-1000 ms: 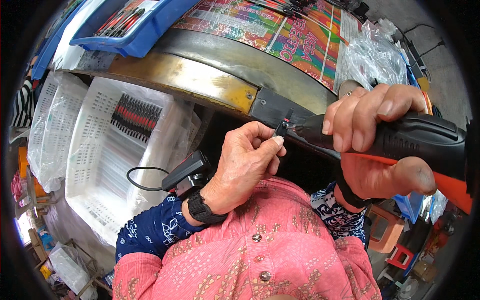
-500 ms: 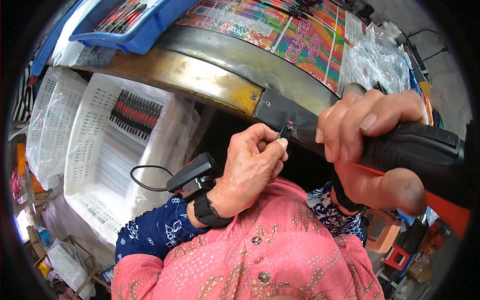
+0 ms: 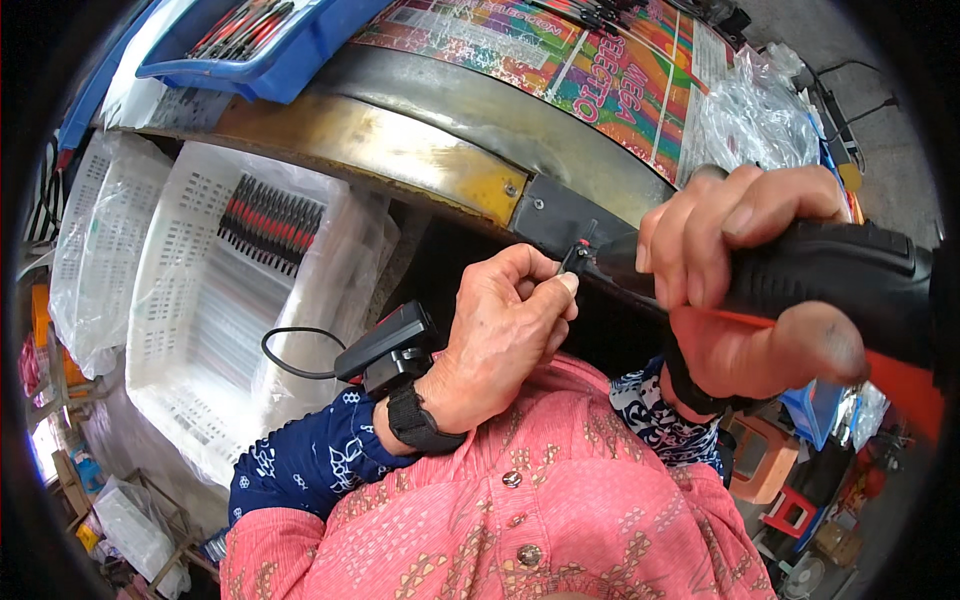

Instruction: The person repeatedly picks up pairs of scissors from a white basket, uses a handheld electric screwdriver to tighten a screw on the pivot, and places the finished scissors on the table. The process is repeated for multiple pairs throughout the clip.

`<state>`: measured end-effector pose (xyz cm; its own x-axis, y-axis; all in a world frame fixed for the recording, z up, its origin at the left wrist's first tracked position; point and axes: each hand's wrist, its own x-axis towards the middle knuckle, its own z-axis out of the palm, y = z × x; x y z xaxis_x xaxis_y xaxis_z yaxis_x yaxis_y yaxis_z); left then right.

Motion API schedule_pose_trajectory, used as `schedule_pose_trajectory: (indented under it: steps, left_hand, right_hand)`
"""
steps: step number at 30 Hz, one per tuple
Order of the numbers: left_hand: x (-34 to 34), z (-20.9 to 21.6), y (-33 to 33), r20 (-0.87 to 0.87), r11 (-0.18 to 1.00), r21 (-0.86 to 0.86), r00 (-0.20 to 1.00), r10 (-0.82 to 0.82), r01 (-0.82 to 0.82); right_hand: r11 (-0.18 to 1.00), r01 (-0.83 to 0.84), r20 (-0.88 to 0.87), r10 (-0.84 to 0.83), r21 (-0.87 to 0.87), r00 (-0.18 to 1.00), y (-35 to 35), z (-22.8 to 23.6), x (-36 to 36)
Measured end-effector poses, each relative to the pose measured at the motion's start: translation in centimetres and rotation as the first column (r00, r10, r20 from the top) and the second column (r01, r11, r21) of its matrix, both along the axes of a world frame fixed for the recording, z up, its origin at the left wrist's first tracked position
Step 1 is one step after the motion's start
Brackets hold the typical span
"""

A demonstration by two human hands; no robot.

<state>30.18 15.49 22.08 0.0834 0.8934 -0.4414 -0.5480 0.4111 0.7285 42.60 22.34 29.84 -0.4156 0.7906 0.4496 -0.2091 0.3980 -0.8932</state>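
Note:
My left hand (image 3: 510, 330), with a strap and a black device on its wrist, is closed in a pinch on a small black piece with a red spot (image 3: 577, 256). That piece sits at the dark plate (image 3: 560, 212) on the bench edge. From the right, my right hand (image 3: 750, 270) wraps round a black-and-red power tool (image 3: 830, 275). The tool's dark tapered front (image 3: 620, 262) points left and reaches close to the small piece. Whether the two touch, I cannot make out.
A white plastic basket (image 3: 160, 290) lined with clear film holds a row of slim black-and-red pieces (image 3: 270, 222). On the metal bench (image 3: 430, 120) stand a blue tray (image 3: 275, 82) of similar pieces, colourful printed sheets (image 3: 610, 75) and clear plastic bags (image 3: 760, 110).
The tool and my right hand have shifted slightly right and down, its front now a little clearer of my fingers. My left hand keeps its pinch in nearly the same place.

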Motion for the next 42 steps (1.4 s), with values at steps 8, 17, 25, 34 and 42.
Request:
schedule_pose_trajectory:
  steps: [8, 17, 25, 34, 42]
  left_hand:
    - [0.27, -0.31, -0.02, -0.040, 1.000, 0.014, 0.999, 0.001, -0.001]
    - [0.08, -0.51, -0.09, -0.017, 0.999, 0.036, 1.000, -0.011, 0.012]
    - [0.01, -0.51, -0.13, -0.032, 0.999, 0.038, 0.999, -0.014, 0.015]
    - [-0.12, -0.53, -0.10, -0.038, 0.999, 0.044, 0.999, -0.015, 0.017]
    - [-0.07, -0.59, -0.09, -0.043, 0.999, 0.053, 0.999, -0.011, 0.013]
  right_hand:
    - [1.000, -0.011, -0.016, 0.011, 0.013, 1.000, -0.13, 0.17, 0.14]
    - [0.999, -0.010, -0.029, 0.011, 0.030, 1.000, -0.10, 0.33, 0.53]
    - [0.999, -0.015, -0.016, 0.015, 0.031, 1.000, -0.12, 0.35, 0.15]
    - [0.999, -0.016, 0.001, 0.016, 0.030, 1.000, -0.03, 0.40, -0.20]
    - [0.999, -0.013, 0.007, 0.013, 0.033, 1.000, 0.01, 0.53, -0.36]
